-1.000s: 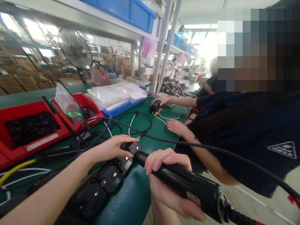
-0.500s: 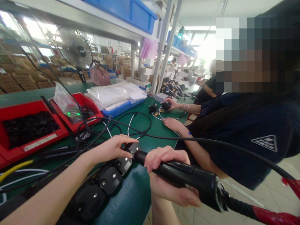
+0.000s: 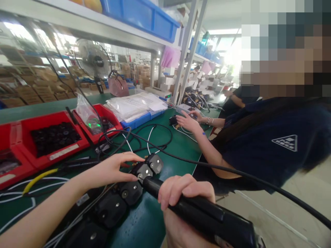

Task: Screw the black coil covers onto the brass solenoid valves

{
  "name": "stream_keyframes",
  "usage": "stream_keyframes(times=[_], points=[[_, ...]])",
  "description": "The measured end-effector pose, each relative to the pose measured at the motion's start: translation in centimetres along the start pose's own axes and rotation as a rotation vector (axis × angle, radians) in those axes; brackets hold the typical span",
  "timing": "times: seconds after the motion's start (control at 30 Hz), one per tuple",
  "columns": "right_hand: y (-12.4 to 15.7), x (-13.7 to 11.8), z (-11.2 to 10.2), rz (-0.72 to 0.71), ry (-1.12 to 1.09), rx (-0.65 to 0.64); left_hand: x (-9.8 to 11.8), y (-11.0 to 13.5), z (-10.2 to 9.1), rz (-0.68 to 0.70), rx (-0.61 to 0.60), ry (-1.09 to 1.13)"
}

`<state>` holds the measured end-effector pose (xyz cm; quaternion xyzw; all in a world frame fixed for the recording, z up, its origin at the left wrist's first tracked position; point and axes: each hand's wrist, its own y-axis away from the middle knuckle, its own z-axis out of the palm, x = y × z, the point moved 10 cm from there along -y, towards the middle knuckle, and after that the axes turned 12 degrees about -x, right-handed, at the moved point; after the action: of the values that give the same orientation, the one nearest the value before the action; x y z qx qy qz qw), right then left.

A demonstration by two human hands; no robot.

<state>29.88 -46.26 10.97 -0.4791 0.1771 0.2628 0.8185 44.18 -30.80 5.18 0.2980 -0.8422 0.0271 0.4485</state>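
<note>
My right hand is wrapped round a black electric screwdriver, whose tip rests on a small black housing. That housing is one of a row of black housings lined along the near edge of the green bench. My left hand lies beside the tip with fingers stretched out, fingertips pressing on the housing under the tool. A black cable runs from the bench across to the right.
A co-worker in a dark shirt sits at the right, both hands on small black parts. Red bins of black parts, a blue tray of plastic bags, loose black and white cables, a fan and a pink bag stand behind.
The view has shifted right and up a little. The screwdriver tip sits one housing nearer along the row, with my left fingertips following. The co-worker's hands have come together on their parts.
</note>
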Motion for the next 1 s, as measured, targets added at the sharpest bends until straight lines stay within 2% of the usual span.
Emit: stream_keyframes(times=[0.1,0.3,0.5,0.6,0.8,1.0], points=[[0.3,-0.1,0.5,-0.009,0.040,0.022,-0.3,0.5,0.4,-0.012,-0.003,-0.006],[0.1,-0.9,0.3,-0.026,0.052,0.017,0.3,-0.1,1.2,-0.045,-0.015,0.005],[-0.5,-0.8,0.7,-0.070,0.130,-0.168,0.7,-0.5,1.5,-0.068,-0.037,0.081],[-0.3,-0.3,0.3,-0.098,0.148,-0.209,0.6,-0.7,1.6,-0.093,-0.055,0.117],[0.0,0.6,0.1,-0.108,0.177,-0.225,0.7,-0.8,1.4,-0.102,-0.046,0.097],[-0.3,-0.5,0.8,-0.145,0.138,-0.169,0.5,-0.6,1.6,-0.108,-0.052,0.149]])
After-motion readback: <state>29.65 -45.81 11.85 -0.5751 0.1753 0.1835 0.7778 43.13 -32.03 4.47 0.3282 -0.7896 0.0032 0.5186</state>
